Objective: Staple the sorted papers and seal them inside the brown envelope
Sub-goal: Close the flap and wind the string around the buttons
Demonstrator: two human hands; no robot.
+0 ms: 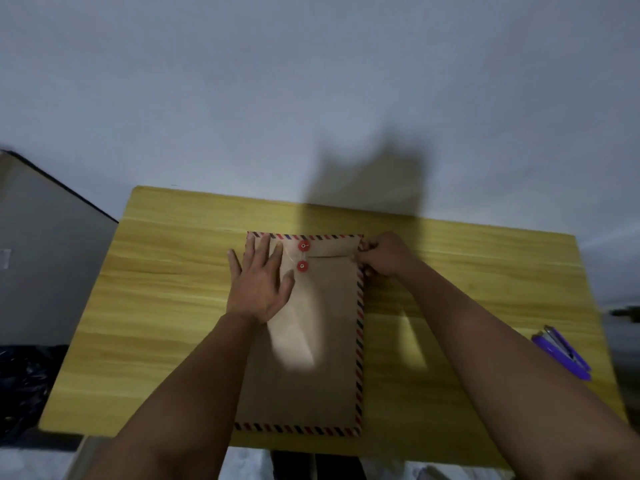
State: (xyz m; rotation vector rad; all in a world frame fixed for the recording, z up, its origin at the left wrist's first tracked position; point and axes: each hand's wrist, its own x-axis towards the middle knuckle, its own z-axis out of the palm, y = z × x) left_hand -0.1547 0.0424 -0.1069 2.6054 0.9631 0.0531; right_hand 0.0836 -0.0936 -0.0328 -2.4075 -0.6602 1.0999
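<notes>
The brown envelope, edged with red and blue stripes, lies flat and lengthwise in the middle of the yellow wooden table. Its flap is folded down at the far end, with two red string buttons one above the other. My left hand presses flat with straight fingers on the envelope's upper left part. My right hand has curled fingers at the upper right corner and pinches the flap's edge there. No papers are in view.
A purple stapler lies near the table's right edge. A grey box-like object stands left of the table, with a dark bag below it. A pale wall rises right behind the table's far edge.
</notes>
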